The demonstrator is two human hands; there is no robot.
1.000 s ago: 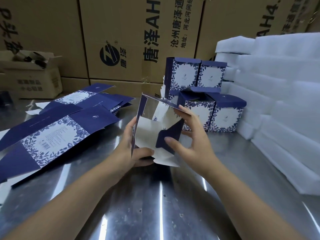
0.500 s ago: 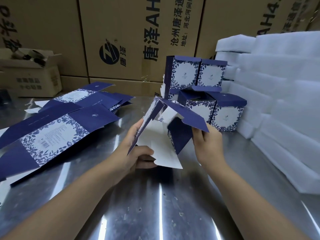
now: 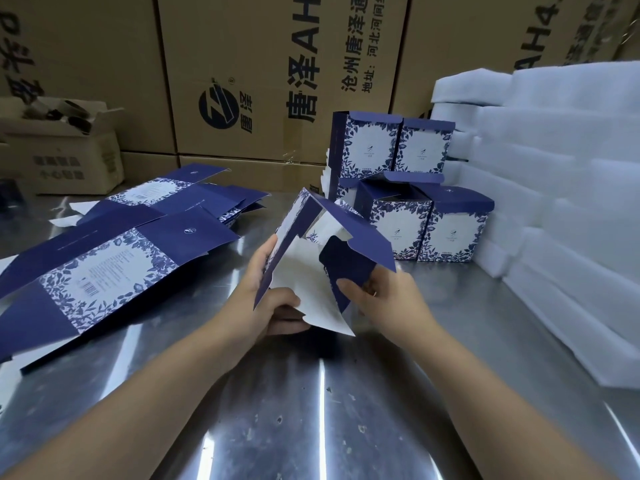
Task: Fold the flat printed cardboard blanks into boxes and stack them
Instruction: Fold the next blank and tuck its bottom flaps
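A half-folded navy and white floral box blank (image 3: 311, 271) is held above the steel table (image 3: 311, 410), its white inside facing me. My left hand (image 3: 266, 299) grips its left wall, thumb inside on the white panel. My right hand (image 3: 384, 296) pinches a dark blue flap (image 3: 346, 268) on the right side, under a raised navy panel. Flat blanks (image 3: 104, 268) lie spread on the left. Several finished boxes (image 3: 415, 202) stand stacked in two layers behind the held blank.
Stacks of white foam sheets (image 3: 554, 202) fill the right side. Large brown printed cartons (image 3: 277, 74) wall off the back. A small opened carton (image 3: 62, 147) sits at the far left.
The blank has opened out, with a navy panel swung up and over to the right. My right hand dropped from the top edge to the dark flap. My left hand stayed put.
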